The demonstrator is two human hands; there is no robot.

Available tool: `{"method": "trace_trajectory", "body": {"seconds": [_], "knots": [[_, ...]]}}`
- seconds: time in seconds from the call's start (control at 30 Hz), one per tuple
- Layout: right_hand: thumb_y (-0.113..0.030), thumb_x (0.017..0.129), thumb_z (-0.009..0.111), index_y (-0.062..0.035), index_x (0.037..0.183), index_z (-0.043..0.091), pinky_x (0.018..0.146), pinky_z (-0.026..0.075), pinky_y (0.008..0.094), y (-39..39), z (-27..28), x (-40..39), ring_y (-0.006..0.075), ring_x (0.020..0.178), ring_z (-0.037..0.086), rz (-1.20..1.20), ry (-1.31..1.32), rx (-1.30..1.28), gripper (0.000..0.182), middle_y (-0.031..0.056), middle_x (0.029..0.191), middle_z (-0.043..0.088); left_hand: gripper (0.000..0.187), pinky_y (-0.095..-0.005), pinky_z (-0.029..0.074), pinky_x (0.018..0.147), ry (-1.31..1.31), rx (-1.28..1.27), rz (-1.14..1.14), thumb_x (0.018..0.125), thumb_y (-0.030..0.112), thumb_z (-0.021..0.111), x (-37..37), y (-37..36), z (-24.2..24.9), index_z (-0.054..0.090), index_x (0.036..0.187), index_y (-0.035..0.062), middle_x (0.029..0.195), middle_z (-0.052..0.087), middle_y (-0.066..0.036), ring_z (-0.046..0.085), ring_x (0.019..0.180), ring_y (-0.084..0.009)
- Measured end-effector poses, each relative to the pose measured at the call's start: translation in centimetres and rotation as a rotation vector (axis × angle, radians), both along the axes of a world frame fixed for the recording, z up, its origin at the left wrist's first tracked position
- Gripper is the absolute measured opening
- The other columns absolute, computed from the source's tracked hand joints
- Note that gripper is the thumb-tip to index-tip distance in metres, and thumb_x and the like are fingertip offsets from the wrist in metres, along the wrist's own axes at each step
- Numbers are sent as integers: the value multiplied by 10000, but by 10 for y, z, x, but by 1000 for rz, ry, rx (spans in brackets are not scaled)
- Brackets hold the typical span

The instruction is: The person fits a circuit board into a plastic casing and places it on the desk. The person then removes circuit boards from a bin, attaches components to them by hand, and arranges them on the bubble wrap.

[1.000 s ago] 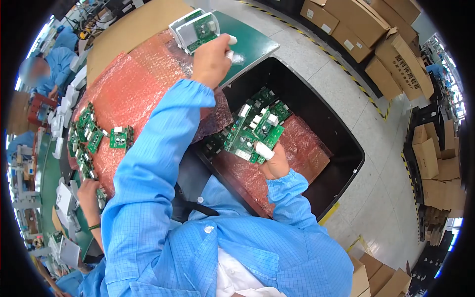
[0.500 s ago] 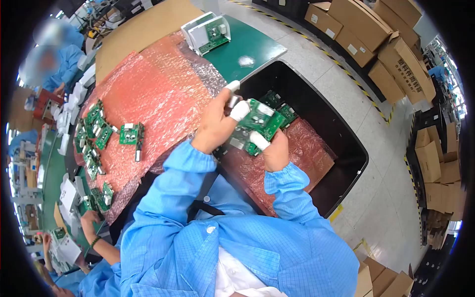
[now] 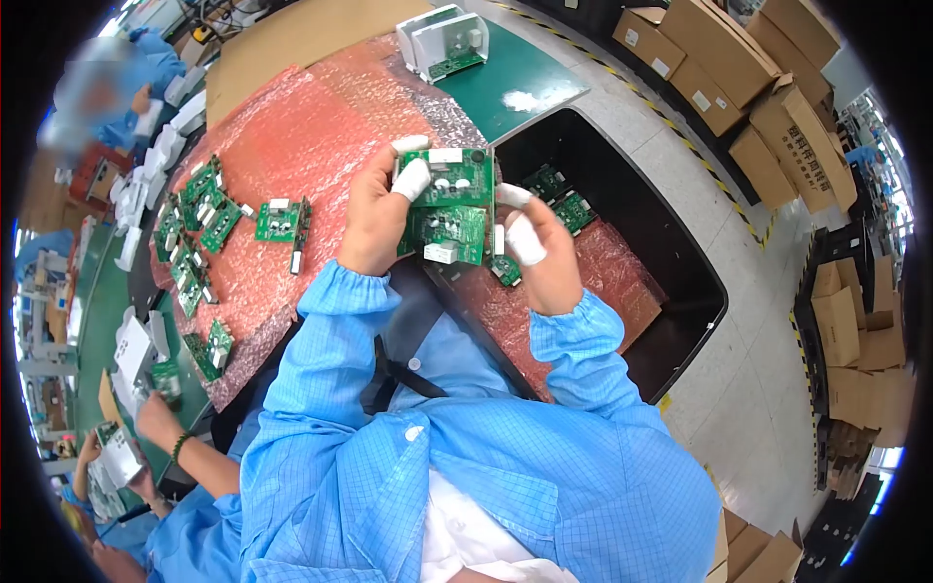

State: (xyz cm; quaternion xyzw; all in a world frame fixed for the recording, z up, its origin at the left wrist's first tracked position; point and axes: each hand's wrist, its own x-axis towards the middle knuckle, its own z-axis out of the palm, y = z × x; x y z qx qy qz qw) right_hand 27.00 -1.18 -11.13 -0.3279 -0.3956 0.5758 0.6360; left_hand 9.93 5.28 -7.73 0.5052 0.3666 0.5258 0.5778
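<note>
Two green circuit boards, an upper one (image 3: 465,177) and a lower one (image 3: 455,234), are held up over the edge of a black bin (image 3: 671,262). My left hand (image 3: 379,206) grips them at their left side, its white-covered thumb on the front. At their right edge is my right hand (image 3: 544,248), thumb and forefinger in white covers, close around the edge of the boards; whether it grips them is unclear. A small board piece (image 3: 504,269) shows just below. More boards (image 3: 571,212) and pink bubble wrap (image 3: 612,282) lie inside the bin.
Left of the bin, pink bubble wrap (image 3: 321,126) carries several boards (image 3: 279,222). White holders with a board (image 3: 442,47) stand on the green table (image 3: 525,73). A co-worker's hand (image 3: 158,423) is at lower left. Cardboard boxes (image 3: 714,58) stand at upper right.
The boards have moved left and turned to face the camera more squarely. My left hand has shifted left and now grips their left side; my right hand has moved to their right edge.
</note>
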Motion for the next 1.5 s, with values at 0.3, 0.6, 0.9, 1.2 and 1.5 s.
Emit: {"method": "trace_trajectory", "body": {"seconds": [0.3, 0.6, 0.9, 1.2, 1.5], "knots": [[-115, 831, 617, -15, 915, 600, 582, 498, 225, 1, 6, -11, 88, 674, 589, -29, -73, -74, 132, 30, 789, 629, 295, -232, 468, 758, -37, 2, 104, 862, 6, 519, -16, -5, -4, 524, 1157, -1, 1007, 610, -57, 571, 866, -105], [-28, 833, 591, 19, 950, 592, 649, 493, 238, 4, -4, -18, 121, 725, 605, -70, 52, -61, 127, 68, 841, 632, 289, -236, 472, 736, -39, 11, 129, 854, 8, 546, -21, -7, -1, 535, 1142, 6, 978, 616, -54, 571, 856, -104], [-11, 811, 605, -11, 941, 595, 568, 431, 192, 62, -4, -10, 53, 645, 528, -132, -248, 85, 131, 11, 802, 600, 298, -217, 459, 731, 234, 160, 299, 863, 34, 543, -71, 6, 41, 537, 1160, 14, 961, 613, -35, 559, 840, -84], [-134, 782, 619, -102, 982, 616, 704, 484, 363, 228, -41, 47, 274, 799, 618, -715, -1372, 179, 202, 98, 911, 633, 265, -308, 488, 722, 372, 130, 916, 852, 66, 555, -350, 178, 44, 560, 1113, 20, 955, 610, -66, 585, 827, -167], [-128, 819, 591, -75, 1009, 613, 711, 464, 314, 234, -52, 54, 216, 806, 604, -685, -1356, 218, 198, 78, 933, 623, 343, -388, 439, 818, 1313, -72, 987, 769, 231, 631, -504, 229, 13, 632, 1027, 5, 1033, 625, -179, 591, 955, -321]]}}
